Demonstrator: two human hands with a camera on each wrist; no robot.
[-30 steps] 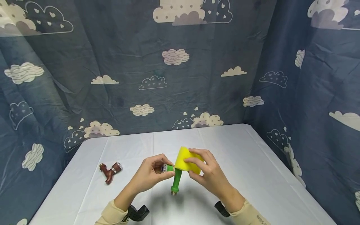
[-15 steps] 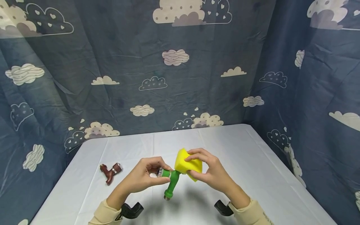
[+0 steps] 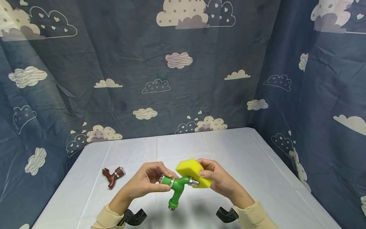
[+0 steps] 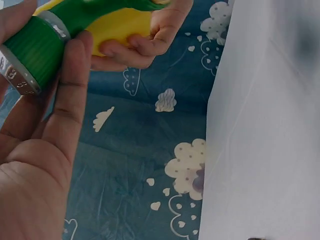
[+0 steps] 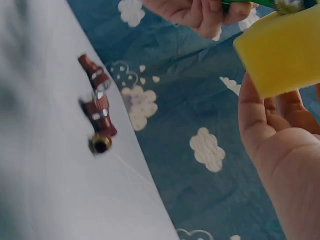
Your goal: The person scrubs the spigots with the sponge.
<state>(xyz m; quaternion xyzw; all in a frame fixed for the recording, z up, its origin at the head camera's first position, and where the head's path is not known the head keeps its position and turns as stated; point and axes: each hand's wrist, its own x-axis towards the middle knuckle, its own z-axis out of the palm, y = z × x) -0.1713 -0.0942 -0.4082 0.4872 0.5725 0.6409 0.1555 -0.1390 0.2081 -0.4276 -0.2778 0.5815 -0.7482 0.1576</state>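
My left hand (image 3: pixel 148 179) pinches a green tap (image 3: pixel 178 187) by its ribbed knob end, which has a silver cap. The tap's spout hangs downward, and its silver threaded end points right. A yellow sponge (image 3: pixel 190 168) is held in my right hand (image 3: pixel 221 179), thumb in front and fingers behind. The sponge lies against or just behind the tap's threaded end; whether they touch I cannot tell. In the left wrist view the green tap (image 4: pixel 42 47) overlaps the sponge (image 4: pixel 122 27). From the right wrist, the sponge (image 5: pixel 282 52) covers most of the tap.
A brown-red tap (image 3: pixel 112 177) with a silver collar lies on the white-covered table (image 3: pixel 137 149), left of my hands. Dark blue cloud-patterned curtains (image 3: pixel 128 63) stand behind and beside the table. A black wrist mount (image 3: pixel 227 215) sticks out from my right sleeve.
The sponge has come down and tilted, moving off the tap's body, so the silver threaded end now shows. The tap has turned, with its spout lower. The brown-red tap stays in place.
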